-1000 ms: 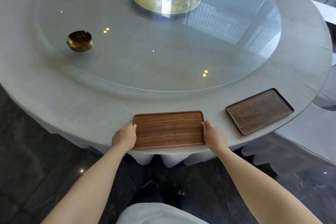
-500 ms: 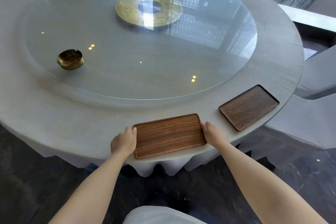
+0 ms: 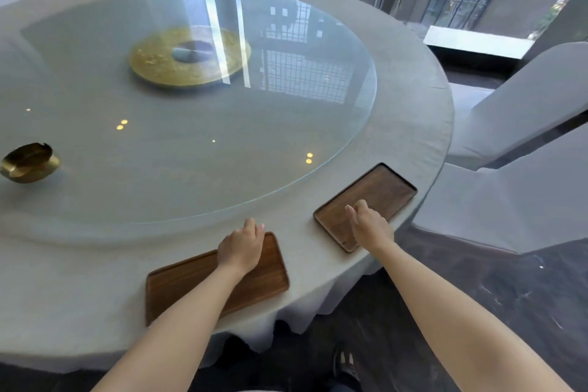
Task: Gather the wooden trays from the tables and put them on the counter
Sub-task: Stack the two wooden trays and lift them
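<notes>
The near tray [image 3: 203,283], pinned by the left hand [image 3: 241,247] at the table [image 3: 79,280] edge, could be tipped off; the right hand [image 3: 369,226], open, is held over the darker tray [image 3: 375,194].

One view only, from a camera on the person's head, looking forward and down across the near rim of the round table [image 3: 413,111]; it stands close to that rim, both forearms reaching in from the bottom edge; beyond the table's far side are windows; to its right, covered chairs [image 3: 525,105]; below its rim, dark floor.
</notes>
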Action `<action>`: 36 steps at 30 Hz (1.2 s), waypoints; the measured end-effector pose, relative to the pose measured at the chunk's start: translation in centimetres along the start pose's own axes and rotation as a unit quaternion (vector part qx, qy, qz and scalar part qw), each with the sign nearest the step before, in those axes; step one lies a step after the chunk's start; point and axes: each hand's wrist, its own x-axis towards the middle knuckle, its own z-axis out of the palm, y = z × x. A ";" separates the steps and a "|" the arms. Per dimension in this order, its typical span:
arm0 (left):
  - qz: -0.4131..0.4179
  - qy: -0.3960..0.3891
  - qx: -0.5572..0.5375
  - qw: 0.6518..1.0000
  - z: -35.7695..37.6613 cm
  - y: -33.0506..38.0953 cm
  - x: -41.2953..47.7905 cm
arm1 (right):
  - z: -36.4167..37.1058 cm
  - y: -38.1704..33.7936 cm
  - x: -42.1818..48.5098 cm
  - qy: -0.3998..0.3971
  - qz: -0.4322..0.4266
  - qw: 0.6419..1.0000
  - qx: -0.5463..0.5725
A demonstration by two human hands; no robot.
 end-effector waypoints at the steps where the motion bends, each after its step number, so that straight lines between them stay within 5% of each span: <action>1: -0.009 -0.002 -0.002 1.000 0.9 1.8 0.1 | -1.0 1.3 0.8 0.003 -0.001 1.000 0.009; 13: -0.153 -0.032 0.021 0.988 9.9 12.7 2.2 | -7.3 12.6 10.8 -0.032 -0.019 0.999 0.014; 26: -0.267 -0.001 0.039 0.963 10.8 14.7 3.0 | -6.3 12.8 14.9 -0.071 -0.071 0.995 -0.008; 36: -0.252 0.041 -0.006 0.967 9.0 13.2 2.2 | -6.0 12.2 14.2 -0.074 -0.041 0.996 0.025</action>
